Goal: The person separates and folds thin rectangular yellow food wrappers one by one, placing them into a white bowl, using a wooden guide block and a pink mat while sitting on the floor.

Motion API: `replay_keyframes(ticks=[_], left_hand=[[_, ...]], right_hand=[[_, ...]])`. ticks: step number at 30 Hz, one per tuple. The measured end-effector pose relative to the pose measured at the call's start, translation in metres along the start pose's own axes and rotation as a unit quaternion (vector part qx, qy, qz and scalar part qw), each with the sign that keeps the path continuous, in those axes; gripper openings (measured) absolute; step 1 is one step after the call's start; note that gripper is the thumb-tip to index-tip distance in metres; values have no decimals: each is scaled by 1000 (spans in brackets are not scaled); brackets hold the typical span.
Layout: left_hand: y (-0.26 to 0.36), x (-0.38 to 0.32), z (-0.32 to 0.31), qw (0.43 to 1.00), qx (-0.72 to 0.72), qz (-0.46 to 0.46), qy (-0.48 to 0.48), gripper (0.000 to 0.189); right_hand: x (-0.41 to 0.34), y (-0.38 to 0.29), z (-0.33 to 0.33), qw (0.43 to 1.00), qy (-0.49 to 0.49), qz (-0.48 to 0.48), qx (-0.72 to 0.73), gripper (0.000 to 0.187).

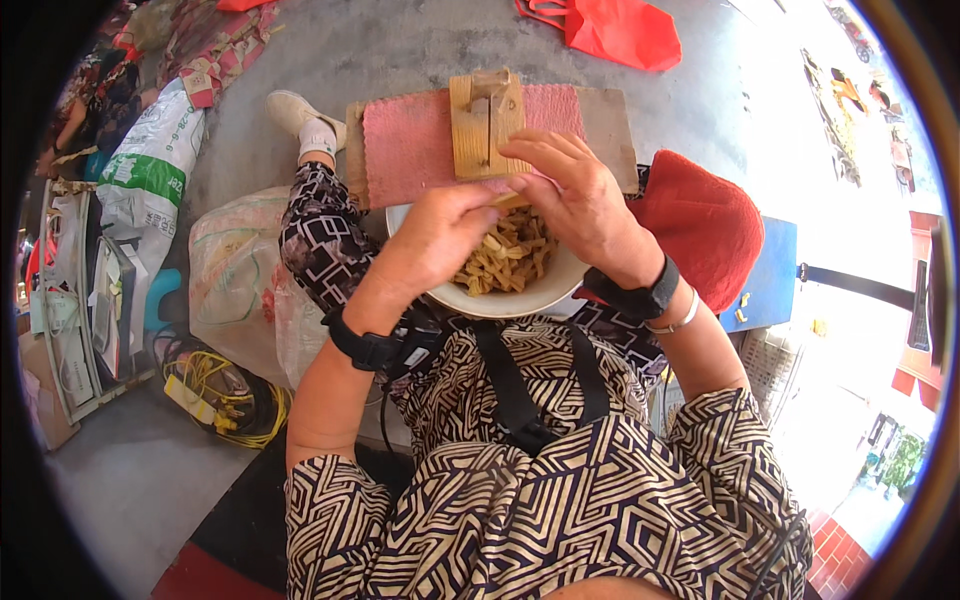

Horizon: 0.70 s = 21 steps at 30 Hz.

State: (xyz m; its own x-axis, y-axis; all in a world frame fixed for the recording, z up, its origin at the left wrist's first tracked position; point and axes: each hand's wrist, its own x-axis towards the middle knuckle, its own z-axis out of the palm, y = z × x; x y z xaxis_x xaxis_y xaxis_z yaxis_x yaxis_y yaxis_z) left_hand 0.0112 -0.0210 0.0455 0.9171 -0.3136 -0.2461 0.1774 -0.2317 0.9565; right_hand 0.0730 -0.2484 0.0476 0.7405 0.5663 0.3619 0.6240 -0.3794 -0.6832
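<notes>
A pale piece, seemingly a strip like those below, lies between my left hand [450, 232] and my right hand [574, 199], above a white bowl [499, 304]. My left fingers are pinched on it at its left end. The right thumb and forefinger are near its other end; whether they grip it is hidden. Yellowish folded strips [506, 259] fill part of the bowl. Just beyond stands a wooden block [471, 146] with a slit and a small upright piece on top. It rests on a pink cloth [409, 142] laid over a board [611, 135].
To the right are a red cushion or cloth [701, 225] and a blue surface [776, 262] with small yellow bits. At left lie a translucent sack [232, 262], coiled yellow cable [225, 394] and a white-green bag [150, 165]. A red bag [622, 34] lies on the floor ahead.
</notes>
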Motion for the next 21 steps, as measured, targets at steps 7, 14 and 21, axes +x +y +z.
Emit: replay_keyframes(ticks=[7,14,21], left_hand=[[57,-20,-24,997,79,10,-20,27],[87,-10,12,950,-275,145,10,32],[77,-18,45,917,-395,55,-21,26]], right_hand=[[12,-12,-24,988,-100,116,-29,20],[15,-88,-49,725,-122,178,654,19],[8,-61,-25,989,139,31,-35,33]])
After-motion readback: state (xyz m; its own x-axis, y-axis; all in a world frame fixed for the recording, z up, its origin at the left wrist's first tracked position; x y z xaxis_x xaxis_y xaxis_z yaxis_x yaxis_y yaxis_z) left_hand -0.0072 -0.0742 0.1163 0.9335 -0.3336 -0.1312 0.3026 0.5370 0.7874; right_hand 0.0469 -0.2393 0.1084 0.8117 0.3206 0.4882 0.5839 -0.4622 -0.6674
